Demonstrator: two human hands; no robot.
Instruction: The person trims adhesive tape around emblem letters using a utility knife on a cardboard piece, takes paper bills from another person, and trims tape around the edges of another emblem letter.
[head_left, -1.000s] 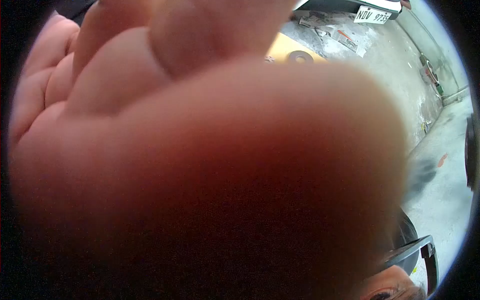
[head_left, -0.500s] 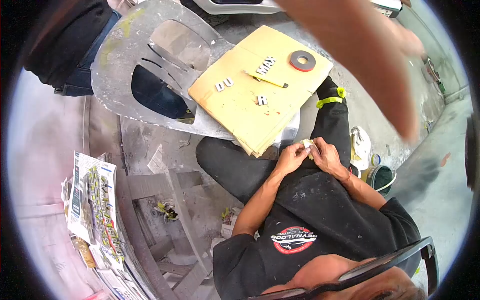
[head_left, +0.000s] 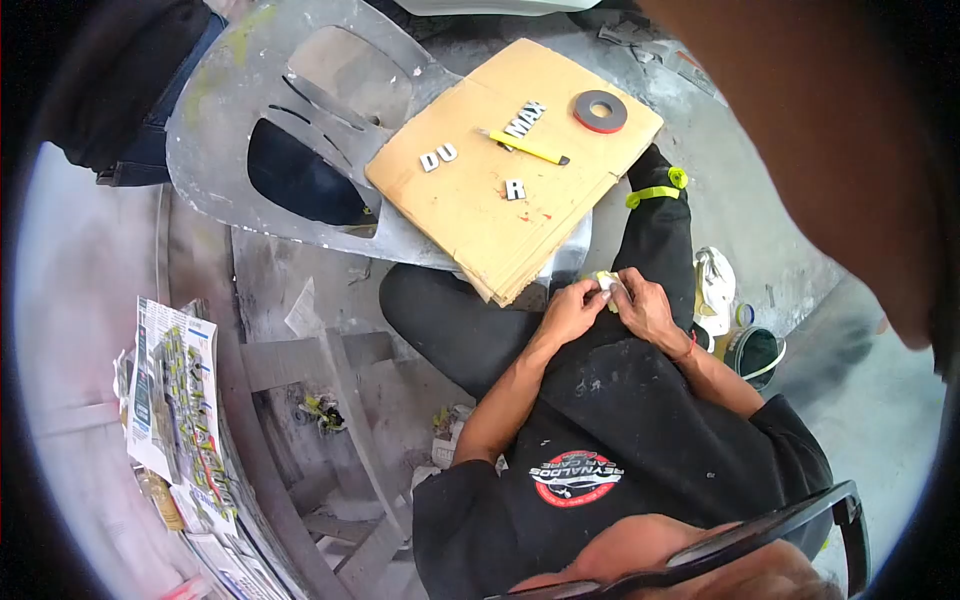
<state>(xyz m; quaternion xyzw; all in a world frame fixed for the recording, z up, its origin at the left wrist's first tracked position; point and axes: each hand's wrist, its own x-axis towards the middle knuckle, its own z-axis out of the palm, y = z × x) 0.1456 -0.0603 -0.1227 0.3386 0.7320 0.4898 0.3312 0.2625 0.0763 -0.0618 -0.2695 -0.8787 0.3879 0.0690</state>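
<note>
My left hand (head_left: pixel 572 312) and my right hand (head_left: pixel 647 308) meet over my lap, fingers closed on a small pale yellow-white piece (head_left: pixel 610 290), whose far side is partly hidden. Beyond them, a stack of cardboard (head_left: pixel 455 225) lies on a grey plastic chair. On top are silver letters D and U (head_left: pixel 437 157), an R (head_left: pixel 515 189) and MAX (head_left: pixel 526 118), a yellow cutter (head_left: pixel 530 147) crossing near MAX, and a roll of grey and red tape (head_left: pixel 600 111).
Another person's blurred arm (head_left: pixel 800 130) fills the upper right, close to the camera. A person in black (head_left: pixel 110 90) is at the upper left. Newspapers with small dark and yellow-green pieces (head_left: pixel 150 400) lie at lower left. A dark bucket (head_left: pixel 752 355) and white cloth (head_left: pixel 714 285) are at right.
The other person's hand, which covered the view, has moved off to the upper right. My hands stay on the pale piece; the whole view has shifted slightly.
</note>
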